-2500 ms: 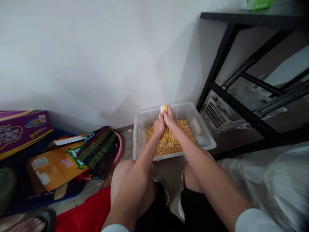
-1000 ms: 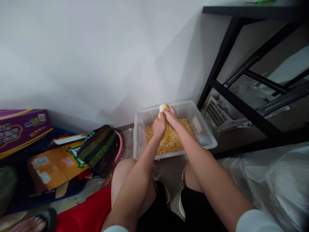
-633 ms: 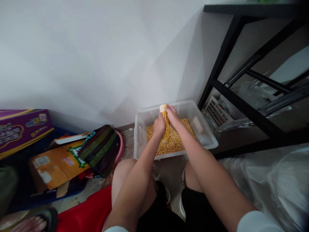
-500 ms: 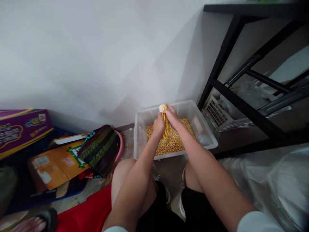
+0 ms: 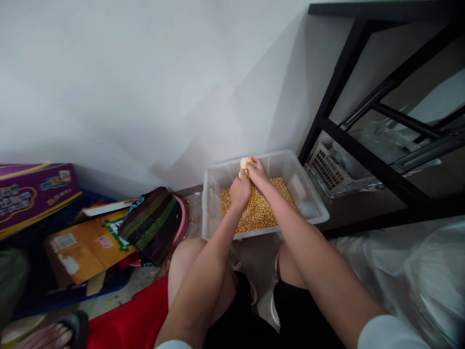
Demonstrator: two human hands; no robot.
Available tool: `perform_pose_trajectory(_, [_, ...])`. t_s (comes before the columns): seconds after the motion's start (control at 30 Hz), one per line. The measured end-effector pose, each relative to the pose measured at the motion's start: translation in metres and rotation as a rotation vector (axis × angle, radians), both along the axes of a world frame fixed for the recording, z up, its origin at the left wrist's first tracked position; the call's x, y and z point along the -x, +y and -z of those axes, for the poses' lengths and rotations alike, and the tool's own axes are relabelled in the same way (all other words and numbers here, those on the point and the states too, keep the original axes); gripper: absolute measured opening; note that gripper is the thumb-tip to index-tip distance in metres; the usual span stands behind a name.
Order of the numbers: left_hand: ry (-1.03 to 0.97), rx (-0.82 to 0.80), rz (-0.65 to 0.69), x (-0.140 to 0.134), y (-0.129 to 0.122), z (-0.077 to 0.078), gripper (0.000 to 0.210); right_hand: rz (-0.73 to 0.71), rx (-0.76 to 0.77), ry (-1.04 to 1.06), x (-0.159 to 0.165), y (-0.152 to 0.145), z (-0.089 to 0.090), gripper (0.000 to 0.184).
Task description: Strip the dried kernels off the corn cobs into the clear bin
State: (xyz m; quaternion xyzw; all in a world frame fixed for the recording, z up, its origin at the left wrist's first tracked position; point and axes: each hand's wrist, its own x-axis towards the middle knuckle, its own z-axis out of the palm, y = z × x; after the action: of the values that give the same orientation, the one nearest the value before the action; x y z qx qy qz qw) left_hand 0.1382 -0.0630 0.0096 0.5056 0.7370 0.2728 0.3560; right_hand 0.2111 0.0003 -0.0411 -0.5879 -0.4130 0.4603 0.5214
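Both my hands grip one ear of corn (image 5: 246, 161) above a clear plastic bin (image 5: 315, 203). My left hand (image 5: 240, 190) is closed round its left side, and my right hand (image 5: 257, 173) is closed on its right side near the upper end. The cob's top end looks pale and bare, while rows of yellow kernels show lower down between the hands. Loose corn kernels (image 5: 263, 213) cover the floor of the bin below. My fingers hide much of the ear's middle.
A black metal frame (image 5: 330, 92) stands at the right, with a white plastic basket (image 5: 327, 167) behind it. To the left lie a purple box (image 5: 36, 198), an orange carton (image 5: 90, 245) and a dark mesh bag (image 5: 154, 223). Another person's foot (image 5: 47, 337) shows at lower left.
My left hand has shifted further over the ear and now covers more of its kernel rows. The right hand stays near the top end.
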Motion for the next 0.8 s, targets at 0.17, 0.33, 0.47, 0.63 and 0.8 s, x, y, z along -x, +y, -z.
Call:
perform_pose_trajectory(0.17, [-0.026,0.005,0.009,0.002,0.000,-0.003,0.080,-0.042,0.000,0.044,0.001,-0.006,-0.008,0.052])
perform_pose_trajectory(0.33, [-0.025,-0.003,-0.016,-0.001,-0.003,-0.005,0.078,0.006,0.023,-0.041,0.000,-0.007,-0.011,0.052])
perform_pose_trajectory(0.47, [-0.139,-0.005,0.033,0.000,-0.001,-0.001,0.064,-0.005,0.041,0.071,-0.004,-0.005,-0.014,0.047])
perform_pose_trajectory(0.63, [-0.438,0.026,0.154,0.005,0.004,-0.001,0.049,-0.079,0.021,0.186,-0.008,-0.004,-0.015,0.049])
perform_pose_trajectory(0.8, [-0.434,0.079,0.204,0.012,0.003,-0.011,0.046,-0.130,-0.029,0.230,-0.008,-0.004,-0.010,0.038])
